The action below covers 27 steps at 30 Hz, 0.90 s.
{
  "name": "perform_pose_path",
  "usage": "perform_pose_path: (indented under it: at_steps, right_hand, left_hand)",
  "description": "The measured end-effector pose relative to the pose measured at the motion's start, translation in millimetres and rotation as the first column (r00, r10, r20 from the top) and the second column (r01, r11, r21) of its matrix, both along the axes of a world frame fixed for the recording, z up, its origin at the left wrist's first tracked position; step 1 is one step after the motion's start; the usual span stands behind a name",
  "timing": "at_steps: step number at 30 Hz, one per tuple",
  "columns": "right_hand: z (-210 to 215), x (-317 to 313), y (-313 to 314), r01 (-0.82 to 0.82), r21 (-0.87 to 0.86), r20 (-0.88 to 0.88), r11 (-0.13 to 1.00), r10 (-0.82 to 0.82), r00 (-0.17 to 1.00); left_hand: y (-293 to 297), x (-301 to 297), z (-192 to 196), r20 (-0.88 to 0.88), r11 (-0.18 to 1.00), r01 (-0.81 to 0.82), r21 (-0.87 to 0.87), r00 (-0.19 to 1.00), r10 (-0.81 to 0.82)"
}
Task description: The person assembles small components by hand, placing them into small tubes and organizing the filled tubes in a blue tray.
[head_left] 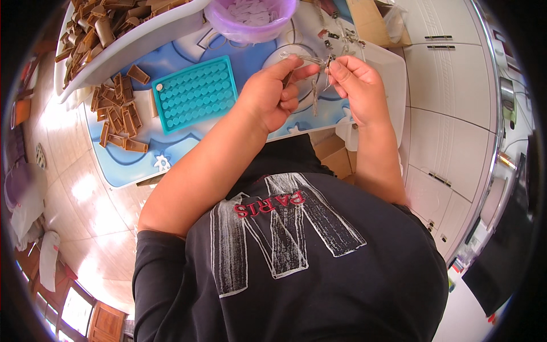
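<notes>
Both my hands are raised together over the near edge of the blue-patterned table point(176, 149). My left hand point(268, 100) is closed, its fingers curled round a small brown plastic piece point(287, 81) that they mostly hide. A thin clear wire strand point(310, 58) runs from beside its thumb and forefinger towards the other hand. With thumb and forefinger, my right hand point(362, 88) pinches a small metal clip point(330, 58) at the wire's end. Another clear strand point(314, 97) hangs between the hands. How the clip joins the wire is too small to tell.
A teal tray point(234, 85) with rows of round wells lies left of my hands. Loose brown casings point(121, 108) lie beside it, below a white bin point(137, 47) of more. Beyond stand a purple bowl point(245, 35) of white pieces, small metal parts point(345, 37) and a cardboard box point(367, 23).
</notes>
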State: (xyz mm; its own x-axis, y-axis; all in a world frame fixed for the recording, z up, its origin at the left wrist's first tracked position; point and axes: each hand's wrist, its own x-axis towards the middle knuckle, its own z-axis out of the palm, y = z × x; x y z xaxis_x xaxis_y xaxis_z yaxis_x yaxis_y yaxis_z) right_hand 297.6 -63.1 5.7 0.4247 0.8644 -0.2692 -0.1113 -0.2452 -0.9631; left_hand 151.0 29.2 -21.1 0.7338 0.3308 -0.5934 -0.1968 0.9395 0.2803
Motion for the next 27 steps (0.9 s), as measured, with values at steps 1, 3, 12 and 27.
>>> perform_pose_path:
  at_steps: [1, 3, 12, 27]
  right_hand:
    - [0, -1, -2, -0.015, -0.011, 0.004, 1.000, 0.015, 1.000]
    - [9, -10, -4, 0.005, -0.033, 0.112, 0.999, -0.001, 0.994]
    - [24, -65, -12, -0.107, 0.009, 0.640, 0.994, 0.077, 0.765]
    - [3, -112, 10, -0.302, 0.198, 0.390, 0.932, 0.208, 0.897]
  left_hand:
    - [0, -2, 3, -0.001, 1.000, -0.001, 0.001, 1.000, 0.001]
    - [-2, -8, 10, -0.068, 0.997, 0.073, 0.032, 0.995, -0.071]
    - [-14, -55, 21, -0.028, 0.951, 0.105, 0.291, 0.994, -0.102]
    - [-15, -129, 10, 0.114, 0.992, 0.063, 0.110, 0.991, -0.076]
